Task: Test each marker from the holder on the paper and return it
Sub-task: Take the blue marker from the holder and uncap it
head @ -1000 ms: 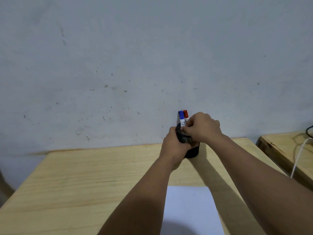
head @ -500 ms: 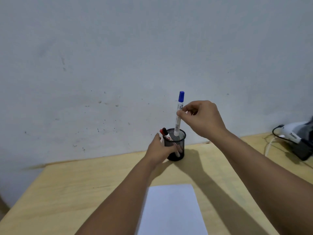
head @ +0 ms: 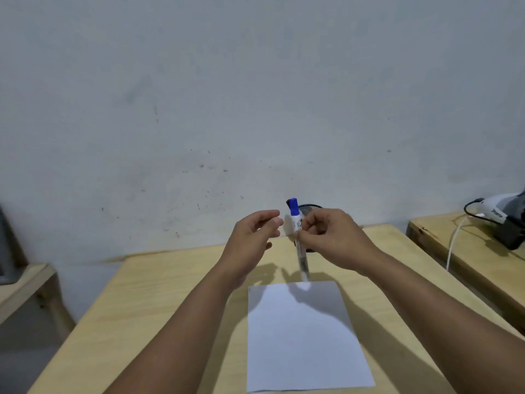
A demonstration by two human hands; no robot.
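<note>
My right hand pinches a white marker with a blue cap, held upright above the table, cap up. Just left of the marker, my left hand hovers with fingers apart and holds nothing. The black mesh holder stands by the wall, mostly hidden behind my right hand; only its rim shows. A white sheet of paper lies flat on the wooden table in front of me, below the marker's lower end.
A second wooden table stands to the right with a white and dark device and a white cable on it. A low wooden piece of furniture sits at the left. A grey wall is behind.
My right hand has lifted the blue marker out of the holder and brought it toward me, over the paper's far edge. My left hand has let go of the holder and risen beside the marker.
</note>
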